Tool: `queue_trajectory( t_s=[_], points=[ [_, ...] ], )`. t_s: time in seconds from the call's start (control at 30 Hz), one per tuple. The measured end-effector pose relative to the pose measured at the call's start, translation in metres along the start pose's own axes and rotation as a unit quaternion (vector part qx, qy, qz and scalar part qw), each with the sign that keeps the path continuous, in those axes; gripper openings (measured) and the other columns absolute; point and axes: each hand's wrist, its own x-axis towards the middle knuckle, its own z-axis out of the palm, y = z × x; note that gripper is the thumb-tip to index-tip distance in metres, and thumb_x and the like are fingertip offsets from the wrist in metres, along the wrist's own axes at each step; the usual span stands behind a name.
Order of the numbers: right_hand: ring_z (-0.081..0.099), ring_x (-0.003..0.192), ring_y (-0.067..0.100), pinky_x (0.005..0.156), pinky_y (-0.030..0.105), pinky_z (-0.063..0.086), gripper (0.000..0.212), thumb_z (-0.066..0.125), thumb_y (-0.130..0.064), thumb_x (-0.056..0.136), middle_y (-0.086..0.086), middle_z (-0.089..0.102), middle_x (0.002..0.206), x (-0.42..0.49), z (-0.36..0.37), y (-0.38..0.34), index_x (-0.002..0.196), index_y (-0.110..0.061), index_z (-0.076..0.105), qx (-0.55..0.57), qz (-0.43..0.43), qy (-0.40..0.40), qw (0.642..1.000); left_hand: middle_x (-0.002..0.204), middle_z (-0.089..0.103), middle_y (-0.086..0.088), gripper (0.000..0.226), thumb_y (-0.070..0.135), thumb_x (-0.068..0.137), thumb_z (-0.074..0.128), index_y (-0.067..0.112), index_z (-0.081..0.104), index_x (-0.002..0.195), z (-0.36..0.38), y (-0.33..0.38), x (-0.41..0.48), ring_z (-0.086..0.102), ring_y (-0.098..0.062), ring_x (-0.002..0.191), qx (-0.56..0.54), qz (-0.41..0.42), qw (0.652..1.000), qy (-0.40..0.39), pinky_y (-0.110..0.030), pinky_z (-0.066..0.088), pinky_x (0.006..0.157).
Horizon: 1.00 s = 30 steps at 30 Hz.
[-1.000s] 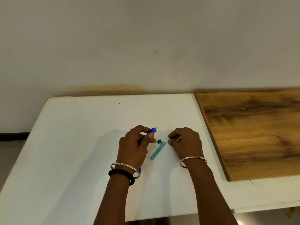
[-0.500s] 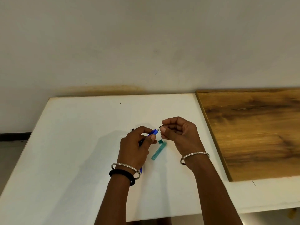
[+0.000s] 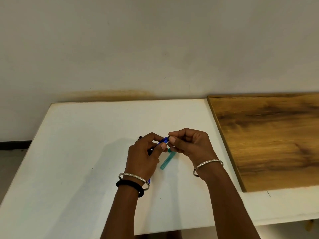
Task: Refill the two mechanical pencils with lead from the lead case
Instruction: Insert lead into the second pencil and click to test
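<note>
Blue pencil [image 3: 163,141] gripped in left hand [image 3: 145,158], open end raised toward right hand [image 3: 189,145], whose fingers [image 3: 172,139] are pinched shut, presumably on lead; lead case [image 3: 167,160] left uncapped on desk [image 3: 82,152] within reach.

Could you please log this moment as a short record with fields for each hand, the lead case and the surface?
left hand: shut on the blue pencil, its end angled up to the right
right hand: fingertips pinched at the pencil's end; any lead too thin to see
lead case: teal, lying on the table between the hands
cap: small teal piece at the case's far end
surface: white table; wooden board to the right
</note>
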Motion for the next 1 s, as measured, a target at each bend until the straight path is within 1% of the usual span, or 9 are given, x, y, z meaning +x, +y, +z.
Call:
queue_trajectory(
  t_s=[0.17,0.27,0.37,0.53,0.6,0.67,0.73,0.83,1.0],
  points=[
    [0.071,0.078,0.032,0.081,0.04,0.06,0.025,0.077,-0.01,0.071,0.023,0.073,0.091,-0.003,0.0,-0.001,0.096,-0.004,0.075,0.096,0.077,-0.015,0.992,0.075,0.073,0.004,0.013,0.034,0.088,0.062,0.025,0.065,0.097,-0.001,0.003,-0.001,0.061,0.003,0.051,-0.014,-0.003,1.0,0.003,-0.004,0.042,0.047],
    [0.073,0.078,0.024,0.084,0.036,0.059,0.04,0.078,-0.025,0.067,0.015,0.075,0.091,-0.002,0.002,-0.002,0.104,-0.009,0.073,0.12,0.096,-0.032,0.988,0.062,0.066,0.009,0.018,0.032,0.088,0.063,0.019,0.065,0.101,0.001,0.008,-0.001,0.06,0.002,0.047,-0.039,-0.007,0.999,0.008,-0.004,0.04,0.045],
    [0.071,0.078,0.017,0.078,0.03,0.056,0.038,0.075,-0.034,0.068,0.006,0.074,0.081,-0.003,0.007,-0.001,0.098,-0.011,0.075,0.075,0.084,-0.054,0.992,0.06,0.069,0.008,0.022,0.032,0.087,0.065,0.017,0.058,0.1,0.003,0.009,-0.002,0.06,0.0,0.046,-0.054,-0.018,0.998,-0.002,-0.004,0.039,0.045],
    [0.069,0.084,0.02,0.071,0.029,0.058,0.03,0.069,-0.039,0.07,0.002,0.074,0.087,0.001,0.012,-0.002,0.087,-0.014,0.072,0.087,0.028,0.044,0.995,0.081,0.077,0.003,0.023,0.037,0.087,0.061,0.02,0.061,0.103,-0.002,0.007,0.0,0.071,-0.008,0.064,-0.093,-0.051,0.994,-0.03,-0.018,0.049,0.055],
    [0.07,0.09,0.022,0.075,0.033,0.059,0.026,0.064,-0.038,0.08,0.005,0.074,0.092,0.003,0.006,-0.003,0.089,-0.015,0.069,0.19,0.026,0.08,0.978,0.079,0.077,0.0,0.019,0.032,0.089,0.061,0.019,0.066,0.101,-0.006,0.004,0.0,0.072,-0.013,0.066,-0.116,-0.061,0.99,-0.048,-0.024,0.052,0.056],
    [0.072,0.092,0.025,0.079,0.041,0.059,0.022,0.057,-0.036,0.09,0.007,0.073,0.094,0.003,-0.001,-0.006,0.091,-0.016,0.065,0.329,0.026,0.091,0.94,0.073,0.077,-0.002,0.013,0.026,0.09,0.061,0.021,0.07,0.098,-0.009,0.001,0.001,0.069,-0.016,0.059,-0.133,-0.066,0.986,-0.078,-0.025,0.051,0.054],
    [0.07,0.077,0.021,0.073,0.04,0.059,0.025,0.054,-0.041,0.092,0.004,0.068,0.081,0.002,-0.004,-0.008,0.089,-0.018,0.062,0.429,0.027,0.091,0.898,0.073,0.076,-0.003,0.013,0.024,0.089,0.062,0.023,0.073,0.097,-0.008,0.001,0.0,0.067,-0.015,0.055,-0.157,-0.07,0.978,-0.116,-0.023,0.05,0.05],
    [0.044,0.052,0.012,0.054,0.026,0.043,0.034,0.047,-0.049,0.095,-0.003,0.046,0.062,0.003,-0.003,-0.009,0.081,-0.021,0.059,0.502,0.023,0.073,0.861,0.081,0.078,-0.003,0.015,0.026,0.086,0.065,0.023,0.074,0.098,-0.005,0.002,-0.002,0.07,-0.015,0.061,-0.162,-0.08,0.968,-0.173,-0.021,0.051,0.05],
    [0.017,0.041,0.01,0.041,0.023,0.021,0.045,0.037,-0.047,0.095,-0.005,0.03,0.043,-0.003,-0.014,-0.006,0.064,-0.015,0.045,0.551,0.005,0.043,0.833,0.091,0.078,-0.003,0.016,0.018,0.086,0.066,0.025,0.074,0.098,-0.008,0.001,-0.003,0.074,-0.017,0.071,-0.191,-0.101,0.952,-0.216,-0.019,0.053,0.053]
  ],
)
